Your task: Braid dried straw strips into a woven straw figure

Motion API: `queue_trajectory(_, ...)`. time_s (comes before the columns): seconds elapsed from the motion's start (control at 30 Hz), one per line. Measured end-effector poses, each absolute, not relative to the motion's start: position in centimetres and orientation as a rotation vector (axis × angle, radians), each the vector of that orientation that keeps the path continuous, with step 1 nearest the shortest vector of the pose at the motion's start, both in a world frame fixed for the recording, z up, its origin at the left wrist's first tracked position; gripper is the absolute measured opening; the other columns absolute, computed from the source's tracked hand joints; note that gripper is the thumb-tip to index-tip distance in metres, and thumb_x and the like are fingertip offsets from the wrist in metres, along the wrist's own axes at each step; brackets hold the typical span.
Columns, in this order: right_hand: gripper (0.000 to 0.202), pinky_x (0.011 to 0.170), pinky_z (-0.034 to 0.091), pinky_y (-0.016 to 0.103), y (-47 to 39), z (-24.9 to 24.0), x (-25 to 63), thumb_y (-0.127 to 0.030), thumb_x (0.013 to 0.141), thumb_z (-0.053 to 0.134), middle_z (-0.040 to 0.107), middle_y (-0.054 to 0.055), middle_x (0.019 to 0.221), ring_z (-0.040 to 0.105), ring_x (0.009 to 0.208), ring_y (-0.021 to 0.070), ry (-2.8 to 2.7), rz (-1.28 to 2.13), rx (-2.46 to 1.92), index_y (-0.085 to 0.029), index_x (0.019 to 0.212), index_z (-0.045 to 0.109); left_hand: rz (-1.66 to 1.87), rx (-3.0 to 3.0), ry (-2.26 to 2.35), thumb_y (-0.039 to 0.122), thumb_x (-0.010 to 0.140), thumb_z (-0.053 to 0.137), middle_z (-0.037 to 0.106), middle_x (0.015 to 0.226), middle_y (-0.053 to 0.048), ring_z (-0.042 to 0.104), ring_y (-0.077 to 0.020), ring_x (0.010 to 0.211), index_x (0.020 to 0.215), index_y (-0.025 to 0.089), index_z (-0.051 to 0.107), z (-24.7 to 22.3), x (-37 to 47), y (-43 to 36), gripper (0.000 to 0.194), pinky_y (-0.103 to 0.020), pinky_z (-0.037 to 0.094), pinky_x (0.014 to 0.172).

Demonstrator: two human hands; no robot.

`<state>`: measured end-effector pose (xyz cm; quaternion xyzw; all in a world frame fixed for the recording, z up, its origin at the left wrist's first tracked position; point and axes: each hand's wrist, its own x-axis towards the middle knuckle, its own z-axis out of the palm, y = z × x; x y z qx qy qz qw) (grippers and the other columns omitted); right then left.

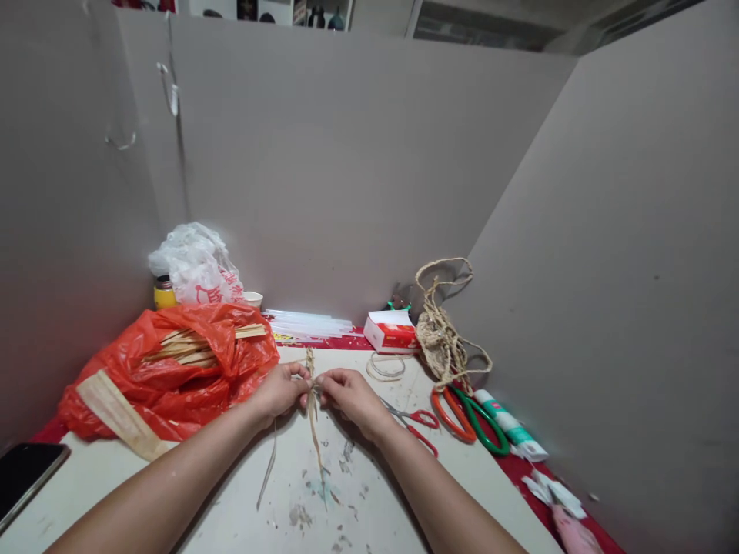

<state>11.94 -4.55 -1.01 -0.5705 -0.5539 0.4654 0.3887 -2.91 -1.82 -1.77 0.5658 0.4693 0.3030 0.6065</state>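
Near the far part of the white board, my left hand (284, 391) and my right hand (353, 396) meet with thumbs and fingers pinched together. Between them is a narrow braid of dried plant fibre (310, 358), its plaited end pointing away from me. Loose strands (315, 442) hang from the pinch toward me over the board. A thinner loose strip (267, 471) trails below my left hand. My fingertips hide the exact crossing of the strands. Just right of my right hand lie scissors with red handles (424, 419).
To the left, a red plastic bag (231, 385) holds dried fibre strips (190, 348). A phone (26, 477) lies at the near left. Coiled braided rope (439, 342), a red-and-white box (392, 332), green-handled (490, 431) and orange-handled scissors (453, 419) stand rightward. Grey partitions (323, 169) enclose the board (231, 500).
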Motion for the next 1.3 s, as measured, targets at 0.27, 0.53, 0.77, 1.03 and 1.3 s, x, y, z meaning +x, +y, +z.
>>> queue_trajectory(0.27, 0.022, 0.033, 0.017, 0.018, -4.8, -0.9, 12.1, -0.029, 0.069, 0.057, 0.055, -0.001, 0.048, 0.029, 0.032, 0.003, -1.341, 1.253, -1.5, -0.015, 0.054, 0.05, 0.798, 1.305, 1.116, 0.018, 0.072, 0.053, 0.05, 0.041, 0.006, 0.035, -0.0048, 0.032, 0.071, 0.017, 0.049, -1.5, -2.5, -2.5, 0.004, -0.016, 0.026, 0.04)
queue_trajectory(0.53, 0.019, 0.031, 0.028, 0.016, -5.7, -1.0, 10.3, -0.03, 0.069, 0.054, 0.057, -0.001, 0.048, 0.042, 0.032, 0.0055, -1.202, 1.353, -1.435, -0.016, 0.057, 0.052, 0.811, 1.205, 1.152, 0.02, 0.062, 0.065, 0.048, 0.043, 0.006, 0.029, -0.0028, 0.032, 0.066, 0.015, 0.053, -1.4, -2.8, -2.2, 0.013, -0.018, 0.018, 0.037)
queue_trajectory(0.77, 0.023, 0.041, 0.033, 0.021, -5.8, -2.3, 9.7, -0.026, 0.073, 0.05, 0.059, 0.002, 0.047, 0.048, 0.038, 0.0109, -1.459, 0.877, -1.616, -0.019, 0.052, 0.052, 0.743, 1.223, 1.051, 0.027, 0.066, 0.06, 0.034, 0.039, 0.009, 0.021, -0.0024, 0.032, 0.056, 0.016, 0.049, -1.1, -3.1, -2.2, 0.018, -0.02, 0.011, 0.035)
queue_trajectory(1.03, 0.02, 0.051, 0.029, 0.026, -7.1, -0.7, 9.1, -0.026, 0.078, 0.05, 0.067, 0.008, 0.065, 0.055, 0.056, 0.0165, -1.894, 0.23, -1.749, -0.019, 0.067, 0.064, 0.772, 1.149, 1.138, 0.019, 0.062, 0.064, 0.043, 0.04, 0.008, 0.027, -0.0021, 0.032, 0.065, 0.014, 0.056, -1.4, -2.8, -1.8, 0.01, -0.019, 0.014, 0.035)
queue_trajectory(1.3, 0.031, 0.056, 0.041, 0.023, -5.5, 1.2, 12.2, -0.042, 0.081, 0.049, 0.064, 0.005, 0.069, 0.057, 0.062, 0.0148, -1.472, 0.713, -1.486, -0.015, 0.071, 0.061, 0.716, 1.044, 0.97, 0.029, 0.06, 0.071, 0.052, 0.045, 0.004, 0.02, 0.0004, 0.031, 0.065, 0.012, 0.056, -0.8, -3.5, -1.4, 0.024, -0.019, 0.007, 0.035)
